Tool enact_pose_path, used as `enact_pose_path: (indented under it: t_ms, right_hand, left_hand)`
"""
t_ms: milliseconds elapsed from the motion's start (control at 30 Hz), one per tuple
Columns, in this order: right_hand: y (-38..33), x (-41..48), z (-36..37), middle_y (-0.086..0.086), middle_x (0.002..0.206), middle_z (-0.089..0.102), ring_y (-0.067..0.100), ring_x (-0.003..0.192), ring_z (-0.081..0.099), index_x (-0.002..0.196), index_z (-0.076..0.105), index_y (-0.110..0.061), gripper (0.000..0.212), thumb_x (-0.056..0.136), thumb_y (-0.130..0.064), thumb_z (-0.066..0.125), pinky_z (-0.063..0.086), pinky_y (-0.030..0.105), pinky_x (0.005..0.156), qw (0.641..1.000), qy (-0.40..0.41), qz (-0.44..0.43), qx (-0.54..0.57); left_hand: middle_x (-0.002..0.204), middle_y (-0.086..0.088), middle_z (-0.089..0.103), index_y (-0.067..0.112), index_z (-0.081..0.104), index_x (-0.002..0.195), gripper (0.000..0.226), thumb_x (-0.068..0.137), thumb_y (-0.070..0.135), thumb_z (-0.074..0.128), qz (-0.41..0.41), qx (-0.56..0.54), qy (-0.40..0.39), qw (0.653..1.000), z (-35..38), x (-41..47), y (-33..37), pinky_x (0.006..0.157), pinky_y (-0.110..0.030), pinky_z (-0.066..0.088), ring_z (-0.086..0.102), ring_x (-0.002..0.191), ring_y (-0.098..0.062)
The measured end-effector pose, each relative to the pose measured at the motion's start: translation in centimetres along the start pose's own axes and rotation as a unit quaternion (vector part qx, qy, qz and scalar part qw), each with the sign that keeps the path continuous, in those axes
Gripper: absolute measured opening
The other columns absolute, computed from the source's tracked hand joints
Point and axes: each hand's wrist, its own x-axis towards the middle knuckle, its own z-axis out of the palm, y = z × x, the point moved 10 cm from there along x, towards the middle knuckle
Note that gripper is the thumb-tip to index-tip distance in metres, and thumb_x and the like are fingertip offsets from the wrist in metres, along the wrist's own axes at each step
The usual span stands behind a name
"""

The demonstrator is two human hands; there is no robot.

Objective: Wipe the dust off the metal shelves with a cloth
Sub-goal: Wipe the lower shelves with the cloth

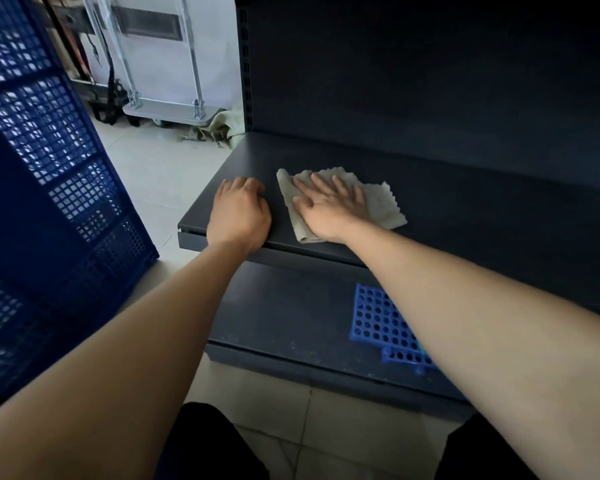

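A dark metal shelf [447, 216] runs across the middle of the view. A beige cloth [383, 207] lies flat on its left part. My right hand [329, 206] presses down on the cloth with fingers spread flat, covering its left half. My left hand [238, 213] rests on the shelf's front left corner, fingers curled under, just left of the cloth and not touching it. A lower dark shelf [284, 306] sits beneath, dusty at its front edge.
Two blue perforated plastic panels [378, 320] lie on the lower shelf under my right forearm. A large blue mesh crate [49, 188] stands close at the left. A folded trolley [163, 105] and a rag [219, 131] are on the tiled floor behind.
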Motion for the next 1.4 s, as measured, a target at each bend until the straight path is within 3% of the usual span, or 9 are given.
enact_pose_path:
  t_ms: [200, 400, 500, 700, 900, 1033, 1400]
  right_hand:
    - [-0.3, -2.8, 0.8, -0.013, 0.16, -0.008, 0.021, 0.148, -0.01, 0.15, 0.001, -0.046, 0.054, 0.097, -0.055, 0.011, -0.008, 0.053, 0.115, 0.999, -0.006, 0.035, -0.011]
    - [-1.2, -0.9, 0.4, -0.012, 0.161, -0.007, 0.023, 0.148, -0.011, 0.15, 0.002, -0.044, 0.054, 0.098, -0.055, 0.012, -0.008, 0.054, 0.115, 0.999, 0.003, 0.045, -0.006]
    - [-2.3, 1.2, 0.4, -0.012, 0.161, -0.008, 0.024, 0.148, -0.011, 0.15, 0.001, -0.044, 0.054, 0.098, -0.055, 0.011, -0.008, 0.055, 0.115, 0.999, 0.006, 0.043, -0.007]
    - [-4.1, 5.6, 0.3, -0.011, 0.161, -0.006, 0.026, 0.148, -0.009, 0.15, 0.002, -0.044, 0.055, 0.097, -0.054, 0.01, -0.006, 0.055, 0.115, 0.999, 0.011, 0.04, -0.007]
    - [-5.8, 9.2, 0.1, -0.012, 0.161, -0.005, 0.025, 0.148, -0.009, 0.15, 0.003, -0.045, 0.055, 0.096, -0.049, 0.012, -0.007, 0.055, 0.115, 0.999, 0.006, 0.036, 0.007]
    - [-7.1, 11.0, 0.2, -0.011, 0.161, -0.004, 0.024, 0.148, -0.008, 0.15, 0.004, -0.046, 0.054, 0.096, -0.046, 0.013, -0.007, 0.055, 0.115, 1.0, 0.003, 0.022, 0.015]
    - [-7.2, 8.6, 0.7, -0.013, 0.161, -0.005, 0.022, 0.148, -0.008, 0.149, 0.004, -0.047, 0.052, 0.097, -0.047, 0.011, -0.008, 0.052, 0.116, 1.0, -0.006, 0.013, 0.013]
  left_hand:
    - [0.109, -0.022, 0.058, 0.001, 0.058, 0.105, 0.027, 0.086, 0.006, 0.04, 0.022, 0.019, -0.019, 0.999, 0.4, -0.3, 0.4, 0.104, -0.042, 0.029, 0.046, 0.106, -0.039]
    - [0.113, -0.017, 0.057, 0.006, 0.058, 0.109, 0.027, 0.088, 0.01, 0.042, 0.103, 0.049, -0.091, 0.989, 0.9, 1.1, -0.9, 0.107, -0.042, 0.025, 0.047, 0.108, -0.036]
    - [0.11, -0.016, 0.058, 0.006, 0.059, 0.105, 0.026, 0.089, 0.009, 0.039, 0.086, 0.037, -0.067, 0.993, 0.0, 1.6, -2.4, 0.107, -0.044, 0.024, 0.048, 0.108, -0.034]
    - [0.111, -0.013, 0.059, 0.008, 0.058, 0.107, 0.028, 0.089, 0.011, 0.037, 0.016, 0.026, 0.006, 1.0, -1.0, 1.5, -4.0, 0.115, -0.038, 0.007, 0.048, 0.113, -0.029]
    - [0.114, -0.016, 0.058, 0.005, 0.057, 0.111, 0.032, 0.087, 0.007, 0.036, 0.001, -0.002, 0.026, 1.0, -1.3, 1.6, -4.3, 0.115, -0.039, 0.012, 0.048, 0.113, -0.031]
    - [0.111, -0.018, 0.059, 0.004, 0.058, 0.108, 0.042, 0.083, 0.016, 0.028, 0.0, -0.006, 0.03, 1.0, -1.7, 1.5, -4.3, 0.113, -0.039, 0.017, 0.047, 0.11, -0.034]
    - [0.108, -0.02, 0.059, 0.002, 0.059, 0.106, 0.03, 0.088, 0.008, 0.036, -0.001, -0.029, 0.053, 0.998, -2.5, 1.1, -4.1, 0.108, -0.043, 0.025, 0.047, 0.107, -0.036]
